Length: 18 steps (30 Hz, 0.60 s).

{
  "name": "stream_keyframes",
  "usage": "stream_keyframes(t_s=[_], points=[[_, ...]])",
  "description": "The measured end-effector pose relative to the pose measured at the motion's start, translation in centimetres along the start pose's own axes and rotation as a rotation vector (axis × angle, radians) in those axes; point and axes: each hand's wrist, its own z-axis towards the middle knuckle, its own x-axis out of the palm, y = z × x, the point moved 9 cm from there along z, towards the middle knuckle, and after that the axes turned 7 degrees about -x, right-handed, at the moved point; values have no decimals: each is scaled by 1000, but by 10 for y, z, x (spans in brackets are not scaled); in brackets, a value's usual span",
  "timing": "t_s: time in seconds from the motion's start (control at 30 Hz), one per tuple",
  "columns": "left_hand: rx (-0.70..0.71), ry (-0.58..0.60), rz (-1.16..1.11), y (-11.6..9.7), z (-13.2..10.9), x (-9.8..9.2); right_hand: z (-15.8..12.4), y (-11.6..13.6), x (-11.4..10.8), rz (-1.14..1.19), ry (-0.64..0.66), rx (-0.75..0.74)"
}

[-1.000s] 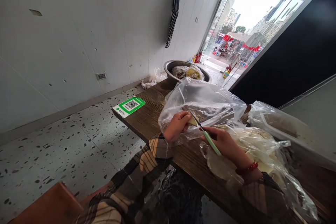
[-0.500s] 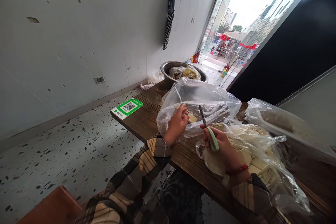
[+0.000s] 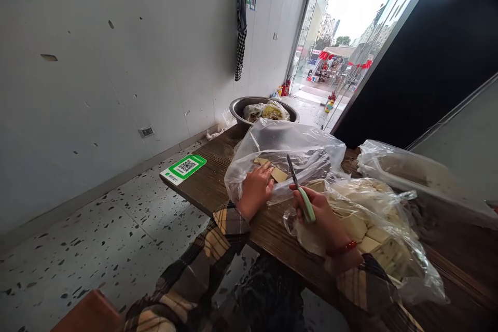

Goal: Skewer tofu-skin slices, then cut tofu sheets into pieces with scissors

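The right hand [image 3: 319, 218] gripped the scissors [image 3: 307, 205], pointing away, while the left hand [image 3: 254, 190], thumb and fingers apart, was nearer the pale pieces [image 3: 279, 175].

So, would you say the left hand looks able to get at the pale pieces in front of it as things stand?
Most likely yes: the left hand is at the mouth of the clear bag, at or just over the pale pieces, with the scissors aside in the right hand.

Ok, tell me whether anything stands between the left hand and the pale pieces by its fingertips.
Nothing visible does: the left hand is right at the pale pieces in the open clear bag.
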Motion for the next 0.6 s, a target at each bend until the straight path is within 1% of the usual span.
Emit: stream_keyframes(t_s=[0.1,0.27,0.33,0.47,0.6], points=[[18,44,-24,1,5,9,0,1,1,-17,5,-5],[60,94,-71,-5,18,15,-1,3,4,-11,21,-10],[28,107,-98,-4,24,16,0,3,5,-22,26,-7],[-104,84,-182,6,35,20,-1,6,7,-89,43,-25],[-127,76,-372,9,37,23,-9,12,10,-88,59,-60]])
